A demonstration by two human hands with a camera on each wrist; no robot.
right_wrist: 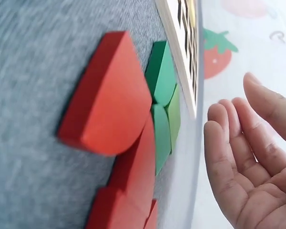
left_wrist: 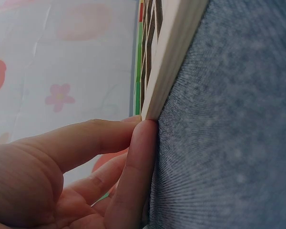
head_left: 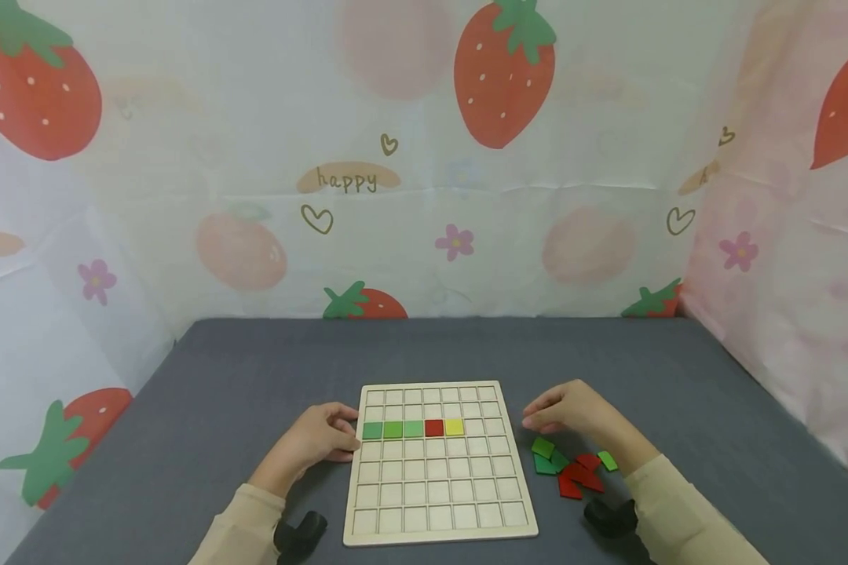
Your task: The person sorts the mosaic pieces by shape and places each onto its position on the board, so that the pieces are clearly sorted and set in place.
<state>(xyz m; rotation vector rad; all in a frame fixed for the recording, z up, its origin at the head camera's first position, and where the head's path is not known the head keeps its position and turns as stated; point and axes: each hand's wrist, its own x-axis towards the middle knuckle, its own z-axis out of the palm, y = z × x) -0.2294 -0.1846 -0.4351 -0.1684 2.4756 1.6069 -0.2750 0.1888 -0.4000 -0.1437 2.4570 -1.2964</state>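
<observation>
My left hand (head_left: 318, 434) rests its fingertips against the left edge of a pale wooden grid board (head_left: 424, 535). In the left wrist view, the thumb and a finger touch the board's side (left_wrist: 169, 62). In the third row from the back, three green tiles (head_left: 392, 430), a red tile (head_left: 434, 428) and a yellow tile (head_left: 455, 427) sit side by side in the squares. Beyond the board's right edge hovers my right hand (head_left: 572, 412), fingers loosely bent, holding nothing visible. Loose red tiles (right_wrist: 114, 105) and green tiles (right_wrist: 161, 71) lie below it.
A grey cloth (head_left: 254, 353) covers the table. The loose tiles lie in a partly overlapping heap right of the board, with one light green tile (head_left: 608, 461) at its right side. A strawberry-print curtain (head_left: 424, 259) stands behind and at both sides.
</observation>
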